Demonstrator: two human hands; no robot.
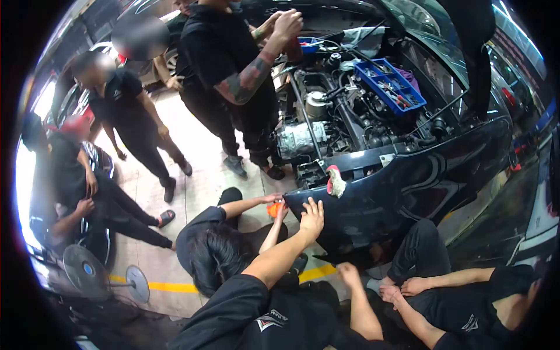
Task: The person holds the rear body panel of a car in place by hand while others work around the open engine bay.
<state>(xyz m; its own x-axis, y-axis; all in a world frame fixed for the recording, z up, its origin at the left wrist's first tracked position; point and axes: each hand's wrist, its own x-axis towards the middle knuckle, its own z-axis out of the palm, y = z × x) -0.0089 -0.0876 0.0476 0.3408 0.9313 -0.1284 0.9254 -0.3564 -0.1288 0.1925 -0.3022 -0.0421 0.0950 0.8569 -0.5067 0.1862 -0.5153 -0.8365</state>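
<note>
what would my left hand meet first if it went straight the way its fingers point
Likely the upper edge of the black car panel, just ahead of the left hand; depth is unclear.

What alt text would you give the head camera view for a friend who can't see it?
The wearer's left hand lies spread on a dark car fender, the right hand near its lower edge. A crouching co-worker reaches to the fender's corner; a blue tray of small items sits in the open engine bay. Other people in black are around.
</note>
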